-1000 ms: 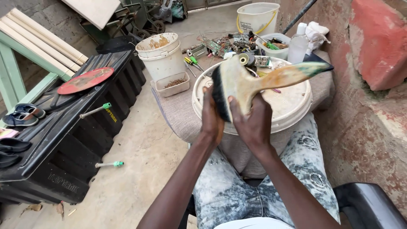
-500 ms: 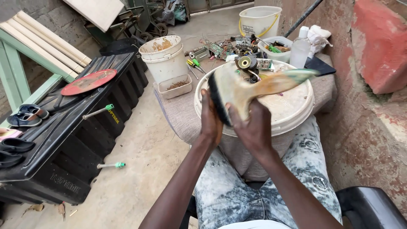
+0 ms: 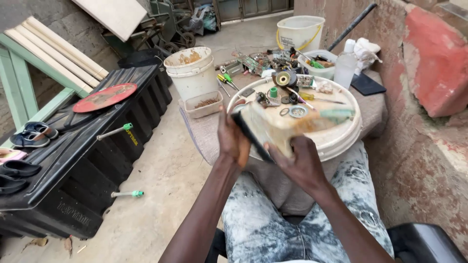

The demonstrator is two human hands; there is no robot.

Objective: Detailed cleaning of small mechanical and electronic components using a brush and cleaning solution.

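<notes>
Cream-coloured, stained plastic housing with a black edge and a pale green handle end (image 3: 280,127): held tilted above the lap, just in front of the large white round bucket lid (image 3: 341,139) that served as the surface. Left hand (image 3: 233,139) gripped its black-edged left end; right hand (image 3: 298,160) clasped it from below, fingers curled around the body. On the lid lay small metal rings, a spool and screwdrivers. To the left stood a white plastic bucket (image 3: 192,73), a shallow tray of rusty nails (image 3: 204,103) and a black ribbed plastic tank (image 3: 83,160) carrying a red disc (image 3: 105,97).
</notes>
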